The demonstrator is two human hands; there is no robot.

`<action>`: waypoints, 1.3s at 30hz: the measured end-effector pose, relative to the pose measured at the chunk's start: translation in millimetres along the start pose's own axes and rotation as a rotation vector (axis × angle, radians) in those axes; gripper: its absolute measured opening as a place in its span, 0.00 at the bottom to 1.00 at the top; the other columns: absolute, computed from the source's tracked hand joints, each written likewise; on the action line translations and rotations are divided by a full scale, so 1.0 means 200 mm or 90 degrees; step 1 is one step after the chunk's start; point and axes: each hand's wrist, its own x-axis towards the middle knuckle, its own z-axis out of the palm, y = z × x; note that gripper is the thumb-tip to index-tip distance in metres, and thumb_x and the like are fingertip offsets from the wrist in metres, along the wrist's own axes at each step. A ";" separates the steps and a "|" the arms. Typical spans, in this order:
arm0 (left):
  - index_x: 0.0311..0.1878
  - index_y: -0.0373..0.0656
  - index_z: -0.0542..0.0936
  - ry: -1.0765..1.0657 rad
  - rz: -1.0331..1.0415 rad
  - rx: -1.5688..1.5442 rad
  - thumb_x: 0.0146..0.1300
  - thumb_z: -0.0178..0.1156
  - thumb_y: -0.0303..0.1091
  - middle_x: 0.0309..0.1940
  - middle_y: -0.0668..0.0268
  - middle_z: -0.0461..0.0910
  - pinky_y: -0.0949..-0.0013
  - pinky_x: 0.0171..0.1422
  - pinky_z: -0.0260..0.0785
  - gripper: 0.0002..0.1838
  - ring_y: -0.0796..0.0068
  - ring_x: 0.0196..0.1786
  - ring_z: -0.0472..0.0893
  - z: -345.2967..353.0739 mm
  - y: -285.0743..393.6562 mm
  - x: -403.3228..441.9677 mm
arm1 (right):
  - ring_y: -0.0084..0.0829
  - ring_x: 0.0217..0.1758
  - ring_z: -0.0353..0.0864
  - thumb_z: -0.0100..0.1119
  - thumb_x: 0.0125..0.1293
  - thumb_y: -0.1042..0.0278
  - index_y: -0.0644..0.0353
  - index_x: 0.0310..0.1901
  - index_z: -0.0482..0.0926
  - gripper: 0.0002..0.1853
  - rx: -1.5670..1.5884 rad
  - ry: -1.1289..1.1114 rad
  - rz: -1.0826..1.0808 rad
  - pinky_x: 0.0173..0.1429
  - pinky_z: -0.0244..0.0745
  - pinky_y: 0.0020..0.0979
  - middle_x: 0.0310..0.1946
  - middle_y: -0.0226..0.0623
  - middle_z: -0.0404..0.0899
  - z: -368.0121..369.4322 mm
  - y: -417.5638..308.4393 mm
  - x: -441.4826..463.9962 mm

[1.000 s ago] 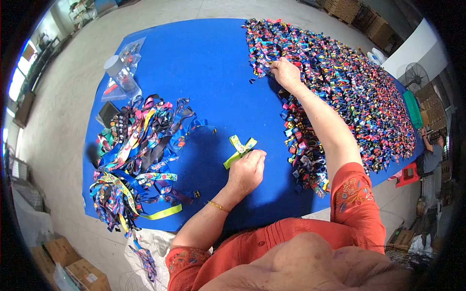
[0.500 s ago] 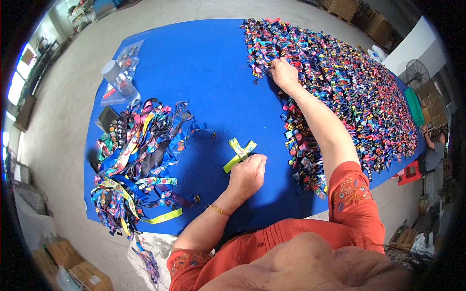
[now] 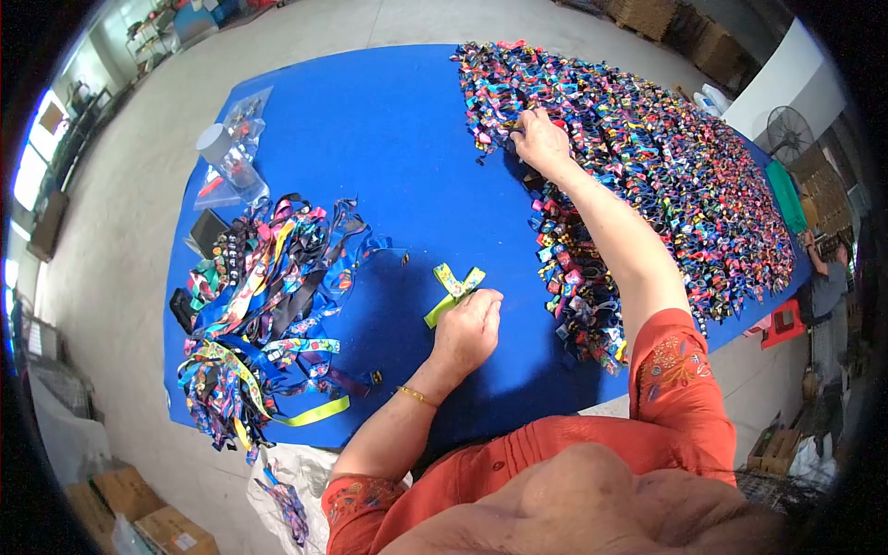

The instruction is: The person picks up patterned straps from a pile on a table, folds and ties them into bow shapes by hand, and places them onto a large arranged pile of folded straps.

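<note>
In the head view my left hand (image 3: 469, 326) is closed on a yellow-green patterned ribbon (image 3: 448, 285), whose ends stick out past my fingers above the blue table. My right hand (image 3: 543, 143) reaches to the near-left edge of a wide spread of small multicoloured ribbon pieces (image 3: 647, 185). Its fingers are pinched down at that edge, and what they grip is hidden. Left of my left hand lies a tangled heap of long printed ribbons (image 3: 277, 287), with one yellow-green end (image 3: 319, 412) trailing toward me.
A blue-topped table (image 3: 379, 129) carries everything. At its left side are a clear plastic jar with a white lid (image 3: 215, 143), plastic bags (image 3: 248, 104) and a dark box (image 3: 208, 229). A fan (image 3: 788, 129) and another person (image 3: 826, 277) are at the far right.
My left hand keeps hold of the yellow-green ribbon and barely shifts. My right hand stays at the edge of the ribbon pieces, its fingers slightly changed. The view has tilted a little.
</note>
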 end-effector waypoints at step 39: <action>0.44 0.39 0.84 0.005 -0.139 0.042 0.69 0.64 0.26 0.20 0.75 0.70 0.76 0.31 0.64 0.03 0.88 0.25 0.68 -0.02 0.10 0.01 | 0.27 0.19 0.76 0.58 0.60 0.64 0.51 0.34 0.72 0.06 0.508 0.023 -0.703 0.20 0.72 0.30 0.22 0.27 0.69 -0.07 -0.84 -1.90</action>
